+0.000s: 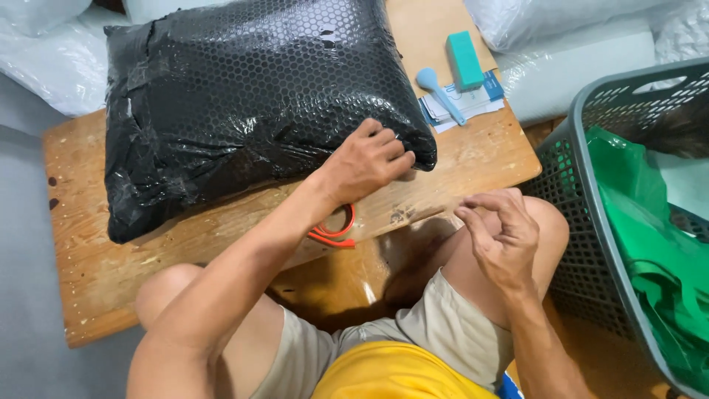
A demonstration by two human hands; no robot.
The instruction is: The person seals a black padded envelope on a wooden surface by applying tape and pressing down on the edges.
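Observation:
A large parcel wrapped in black bubble wrap [244, 96] lies on a low wooden table [96, 258]. My left hand [365, 162] rests on the parcel's near right corner, fingers curled against the wrap. My right hand [498, 236] hovers above my right knee, just off the table's front edge. Its thumb and fingers are pinched together, perhaps on a strip of clear tape that I cannot make out. An orange tool [336, 233] lies on the table under my left wrist, partly hidden.
A teal block [464, 59], a light blue handled tool [439, 92] and some paper slips [473, 107] lie at the table's far right. A grey plastic basket [591, 222] holding green bags [650, 244] stands to my right. White plastic-wrapped bundles [59, 66] surround the table.

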